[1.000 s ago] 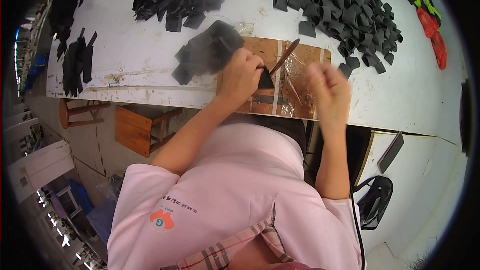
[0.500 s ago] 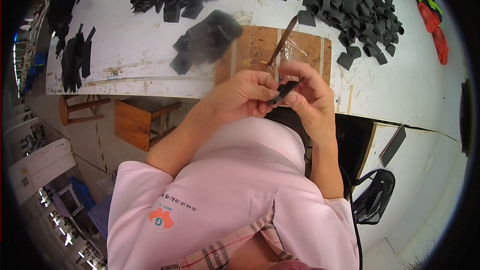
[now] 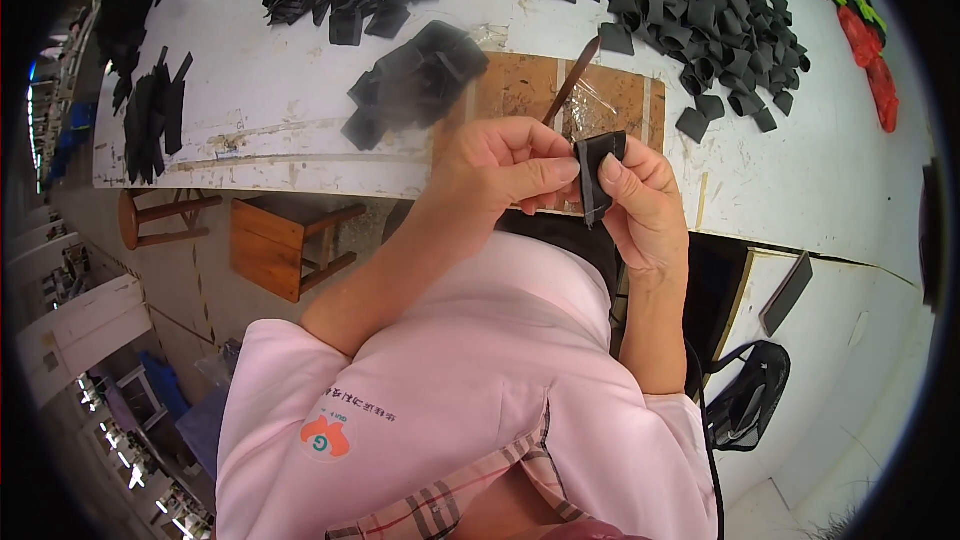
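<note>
Head view: both hands meet just above the lap. The left hand point(image 3: 500, 165) and right hand point(image 3: 640, 200) pinch a small black strap piece point(image 3: 598, 170) between thumbs and fingertips. It looks light, soft and pliable; best gripped at its folded edges. Just beyond the hands, a worn wooden board point(image 3: 520, 90) lies on the white table point(image 3: 300, 70). Farther off right, looped black pieces point(image 3: 690, 10) are heaped.

You sit at a long white worktable point(image 3: 300, 90), scuffed and stained, its edge chipped. Below it to your left stand a small brown wooden stool point(image 3: 285, 245) and a round wooden stool point(image 3: 160, 215) on a grey concrete floor point(image 3: 190, 310). White shelving point(image 3: 80, 325) lines the far left.
</note>
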The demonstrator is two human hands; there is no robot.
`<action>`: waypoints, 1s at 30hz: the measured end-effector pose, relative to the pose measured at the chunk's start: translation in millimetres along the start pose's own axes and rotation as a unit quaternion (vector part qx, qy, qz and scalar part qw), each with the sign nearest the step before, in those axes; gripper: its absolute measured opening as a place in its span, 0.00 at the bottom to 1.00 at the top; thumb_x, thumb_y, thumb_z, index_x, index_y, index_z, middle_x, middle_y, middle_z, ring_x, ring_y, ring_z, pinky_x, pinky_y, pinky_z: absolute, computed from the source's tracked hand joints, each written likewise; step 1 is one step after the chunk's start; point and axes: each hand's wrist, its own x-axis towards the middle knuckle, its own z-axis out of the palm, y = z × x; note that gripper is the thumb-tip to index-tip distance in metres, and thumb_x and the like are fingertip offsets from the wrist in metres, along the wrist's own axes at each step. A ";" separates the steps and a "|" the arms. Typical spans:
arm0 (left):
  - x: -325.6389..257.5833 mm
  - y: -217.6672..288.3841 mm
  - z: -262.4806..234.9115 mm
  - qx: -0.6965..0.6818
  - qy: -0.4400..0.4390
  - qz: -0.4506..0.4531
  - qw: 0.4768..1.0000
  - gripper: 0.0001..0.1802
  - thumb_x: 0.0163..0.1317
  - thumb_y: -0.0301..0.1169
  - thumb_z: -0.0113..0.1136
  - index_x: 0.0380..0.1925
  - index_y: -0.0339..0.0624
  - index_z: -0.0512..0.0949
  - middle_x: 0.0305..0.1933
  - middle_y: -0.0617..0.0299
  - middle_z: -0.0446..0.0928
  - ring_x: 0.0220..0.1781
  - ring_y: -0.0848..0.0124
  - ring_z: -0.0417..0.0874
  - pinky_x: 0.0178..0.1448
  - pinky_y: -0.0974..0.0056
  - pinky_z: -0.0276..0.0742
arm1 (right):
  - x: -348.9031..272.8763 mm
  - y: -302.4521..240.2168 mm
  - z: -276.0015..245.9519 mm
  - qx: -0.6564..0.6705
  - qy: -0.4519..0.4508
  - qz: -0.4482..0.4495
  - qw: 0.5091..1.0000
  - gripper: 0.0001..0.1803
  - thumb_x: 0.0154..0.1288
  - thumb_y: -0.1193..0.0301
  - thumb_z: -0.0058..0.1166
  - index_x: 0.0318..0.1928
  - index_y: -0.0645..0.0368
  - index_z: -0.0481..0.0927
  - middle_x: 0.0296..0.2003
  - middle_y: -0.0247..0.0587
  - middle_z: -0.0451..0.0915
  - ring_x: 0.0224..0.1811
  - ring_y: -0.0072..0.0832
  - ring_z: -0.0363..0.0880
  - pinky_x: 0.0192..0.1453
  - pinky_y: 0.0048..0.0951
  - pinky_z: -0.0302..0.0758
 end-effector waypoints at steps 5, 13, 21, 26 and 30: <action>2.4 -2.6 -0.4 0.011 0.020 0.000 1.000 0.05 0.52 0.25 0.58 0.28 0.35 0.76 0.23 0.62 0.75 0.21 0.80 0.72 0.25 0.78 0.67 | 1.3 2.7 -1.1 -0.037 0.023 0.019 0.999 0.11 0.58 0.72 0.52 0.38 0.66 0.75 0.29 0.39 0.78 0.29 0.20 0.76 0.36 0.20 0.74; 4.6 -5.2 9.8 0.395 0.102 0.279 0.869 0.03 0.48 0.22 0.56 0.23 0.37 0.72 0.18 0.62 0.71 0.19 0.75 0.72 0.23 0.72 0.67 | 1.2 3.9 17.3 -0.461 0.107 -0.282 0.835 0.07 0.51 0.76 0.56 0.33 0.63 0.76 0.24 0.37 0.72 0.22 0.21 0.70 0.24 0.20 0.66; 17.4 -31.1 13.4 0.407 0.248 0.401 0.782 0.05 0.47 0.20 0.53 0.25 0.38 0.69 0.19 0.60 0.72 0.16 0.73 0.73 0.19 0.70 0.68 | 8.3 9.6 29.3 -0.619 0.163 -0.334 0.692 0.06 0.47 0.83 0.52 0.29 0.63 0.75 0.23 0.42 0.69 0.22 0.36 0.70 0.24 0.30 0.67; 12.2 -5.4 2.8 -0.063 0.057 0.083 0.993 0.07 0.52 0.20 0.51 0.33 0.32 0.68 0.26 0.57 0.75 0.19 0.83 0.70 0.21 0.80 0.66 | 13.7 13.8 14.8 -0.623 0.219 -0.331 0.673 0.05 0.47 0.82 0.53 0.28 0.63 0.75 0.23 0.41 0.70 0.21 0.32 0.70 0.23 0.28 0.66; 8.5 -13.5 9.5 0.089 0.088 0.196 0.973 0.12 0.55 0.25 0.54 0.38 0.31 0.68 0.25 0.60 0.74 0.20 0.83 0.70 0.24 0.80 0.67 | 11.1 10.2 21.0 -0.537 0.243 -0.300 0.750 0.03 0.48 0.82 0.55 0.26 0.65 0.76 0.22 0.38 0.74 0.18 0.21 0.69 0.21 0.20 0.64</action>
